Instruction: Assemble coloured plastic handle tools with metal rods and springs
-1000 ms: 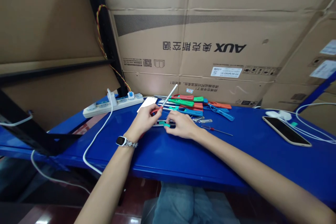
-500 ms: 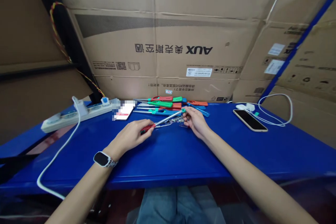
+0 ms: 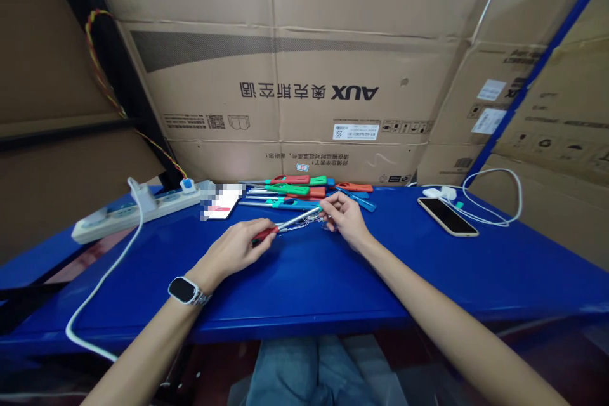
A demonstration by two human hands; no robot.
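Note:
My left hand [image 3: 242,244] is closed round the red handle of a long-nosed lighter [image 3: 295,221]. Its metal tube slopes up to the right, towards my right hand [image 3: 346,219]. There, thumb and fingertips pinch a small green piece [image 3: 322,205] at the tube's far end. Thin white wires and small metal parts [image 3: 309,220] lie behind and below the tube, partly hidden by my right fingers. Just beyond, several long-nosed lighters [image 3: 290,189] with red, green, blue and orange handles lie in a pile, most with their tubes pointing left.
A phone with a lit screen [image 3: 223,202] lies left of the pile, beside a white power strip [image 3: 137,210]. Towards the right of the blue table [image 3: 304,292] are a dark-screened phone [image 3: 447,216] and a coiled white cable [image 3: 516,196]. Cardboard [image 3: 304,63] walls the back.
My right hand, with the green piece, has come slightly left and down, nearer my left hand. My left hand keeps its hold on the lighter. The view has shifted a little.

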